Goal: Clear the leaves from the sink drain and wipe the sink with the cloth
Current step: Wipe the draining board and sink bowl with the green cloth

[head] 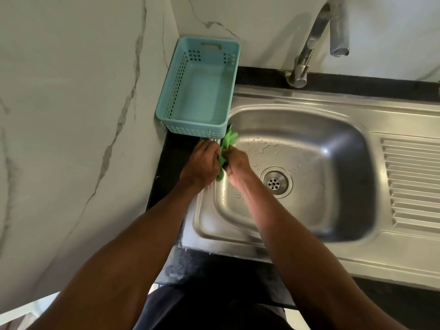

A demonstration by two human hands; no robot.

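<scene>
A green cloth [228, 142] is bunched between both my hands above the left rim of the steel sink [333, 129]. My left hand [204, 163] grips its left side and my right hand [237, 163] grips its right side, knuckles facing me. A tuft of the cloth sticks up past my fingers and a strip hangs below them. The round drain [275, 182] in the basin's floor shows bare holes, with no leaves on it. Water drops dot the basin floor behind the drain.
A teal plastic basket [181, 91] stands on the dark counter at the sink's back left, against the marble wall. A chrome tap [309, 46] rises behind the basin. The ribbed draining board [414, 184] lies to the right.
</scene>
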